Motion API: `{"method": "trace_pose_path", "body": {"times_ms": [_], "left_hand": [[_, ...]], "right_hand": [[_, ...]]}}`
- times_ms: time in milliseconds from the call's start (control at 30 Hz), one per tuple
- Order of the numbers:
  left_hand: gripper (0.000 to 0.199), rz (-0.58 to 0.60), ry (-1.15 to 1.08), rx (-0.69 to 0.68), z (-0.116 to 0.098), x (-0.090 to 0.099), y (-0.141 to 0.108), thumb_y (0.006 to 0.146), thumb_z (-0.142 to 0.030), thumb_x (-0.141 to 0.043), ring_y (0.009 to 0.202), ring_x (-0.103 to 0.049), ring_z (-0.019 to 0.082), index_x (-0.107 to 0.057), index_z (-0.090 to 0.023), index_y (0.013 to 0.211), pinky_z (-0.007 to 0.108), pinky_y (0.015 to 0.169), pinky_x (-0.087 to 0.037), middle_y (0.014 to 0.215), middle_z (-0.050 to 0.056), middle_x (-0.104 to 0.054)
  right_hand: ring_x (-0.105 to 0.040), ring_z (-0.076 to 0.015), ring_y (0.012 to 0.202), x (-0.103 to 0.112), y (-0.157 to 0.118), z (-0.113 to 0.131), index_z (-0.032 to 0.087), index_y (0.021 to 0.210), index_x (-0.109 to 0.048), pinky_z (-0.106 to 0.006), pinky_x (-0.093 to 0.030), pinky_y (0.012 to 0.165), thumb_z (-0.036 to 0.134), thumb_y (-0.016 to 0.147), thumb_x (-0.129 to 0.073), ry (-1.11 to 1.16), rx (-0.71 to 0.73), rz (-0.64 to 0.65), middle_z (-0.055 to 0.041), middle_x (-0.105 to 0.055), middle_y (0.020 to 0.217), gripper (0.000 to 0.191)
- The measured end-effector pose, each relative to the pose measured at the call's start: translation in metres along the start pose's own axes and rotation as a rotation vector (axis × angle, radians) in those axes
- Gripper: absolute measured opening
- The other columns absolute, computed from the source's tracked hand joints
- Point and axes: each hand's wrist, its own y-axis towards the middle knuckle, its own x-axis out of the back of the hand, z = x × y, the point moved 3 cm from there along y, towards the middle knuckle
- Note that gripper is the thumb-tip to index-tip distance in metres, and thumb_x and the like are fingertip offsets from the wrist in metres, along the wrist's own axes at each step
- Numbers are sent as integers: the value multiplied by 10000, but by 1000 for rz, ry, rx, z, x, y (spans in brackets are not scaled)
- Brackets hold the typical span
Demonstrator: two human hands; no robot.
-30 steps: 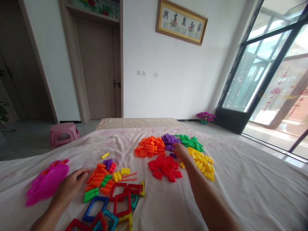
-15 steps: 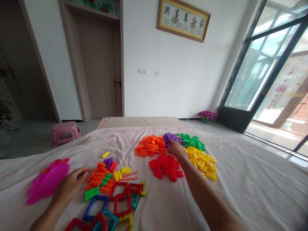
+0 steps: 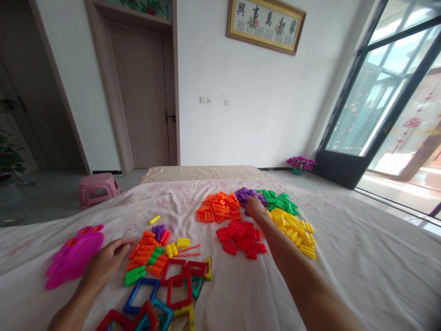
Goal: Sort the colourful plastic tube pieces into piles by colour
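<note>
My right hand (image 3: 255, 207) reaches to the near edge of the purple plastic tube pieces (image 3: 241, 194). Its fingers point down among them, and their tips are hidden. Around it lie piles of orange pieces (image 3: 218, 207), red pieces (image 3: 237, 236), green pieces (image 3: 280, 202) and yellow pieces (image 3: 292, 230). On the left, my left hand (image 3: 112, 255) rests low over the cloth, thumb and fingers apart, holding nothing visible. Its fingertips are beside a block of joined orange and green pieces (image 3: 143, 250). Joined purple pieces (image 3: 159, 232) lie at that block's far end.
A magenta plastic plate-like thing (image 3: 79, 253) lies left of my left hand. Square frame tiles (image 3: 141, 296) overlap near the front, with two thin orange sticks (image 3: 189, 250) beyond. A single yellow piece (image 3: 155, 219) lies apart. A pink stool (image 3: 99, 189) stands beyond the cloth.
The view has shifted slightly, so everything sits a little further right. My right hand stays at the purple pile with a small change of pose. My left hand keeps its place beside the orange block.
</note>
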Motion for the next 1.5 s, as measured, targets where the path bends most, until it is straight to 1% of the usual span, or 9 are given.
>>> {"method": "trace_pose_path", "body": {"times_ms": [200,433,600,700,800,933,1233,1367,1500], "left_hand": [[355,-21,1,-2,-6,2,-3,827,-428,-489,1013,-673,217,-715,-242,1026,241,849,-498,1070,13,-752],[366,-28,-3,1,-13,4,-6,823,-418,-486,1002,-670,211,-717,-227,1031,227,846,-486,1074,21,-751],[371,-45,-14,-6,-12,2,-6,827,-408,-474,988,-672,204,-718,-225,1037,226,834,-487,1086,29,-747],[374,-43,-18,-8,-11,2,-6,824,-408,-481,971,-675,203,-720,-223,1043,223,822,-488,1067,34,-752],[371,-39,-14,-11,-13,3,-7,820,-400,-483,969,-675,200,-724,-222,1040,222,818,-486,1071,27,-752],[355,-45,-15,-11,-18,5,-9,812,-397,-489,971,-681,201,-735,-232,1007,218,790,-491,1058,16,-757],[363,-41,-1,-6,-13,4,-7,822,-407,-482,982,-679,192,-723,-243,1038,203,793,-485,1079,9,-751],[365,-28,10,1,-8,2,-4,817,-426,-496,977,-681,196,-720,-248,1045,205,780,-484,1063,5,-754],[346,-14,41,17,-6,2,-3,811,-433,-509,968,-682,200,-719,-273,1034,214,754,-485,1042,-10,-756]], "right_hand": [[-521,-292,1063,5,-6,0,180,1136,-611,-365,-419,836,241,743,-671,-143,-49,91,-146,-528,1168,402],[-475,-270,1139,25,-18,16,195,1098,-643,-357,-368,937,150,819,-596,-43,74,-122,-133,-562,1201,287],[-524,-218,1096,29,-62,84,208,1100,-675,-299,-372,940,158,876,-529,146,326,-121,-96,-611,1178,272],[-580,-198,1018,17,-107,139,244,1035,-701,-272,-401,866,206,884,-544,251,538,20,-54,-663,1077,221],[-609,-187,947,-2,-144,180,242,1052,-702,-261,-410,789,270,897,-549,261,585,156,-54,-670,1046,219],[-586,-201,972,-18,-166,205,214,989,-715,-278,-396,803,326,904,-553,183,626,217,-76,-652,988,214],[-589,-154,846,-20,-164,197,222,964,-669,-229,-383,714,262,815,-648,372,567,182,-16,-670,931,155],[-583,-147,795,15,-137,169,206,894,-680,-225,-365,679,247,841,-598,386,493,20,-22,-679,883,106],[-595,-163,803,65,-102,112,214,880,-714,-236,-367,686,249,831,-574,311,277,-124,-31,-697,874,153]]}}
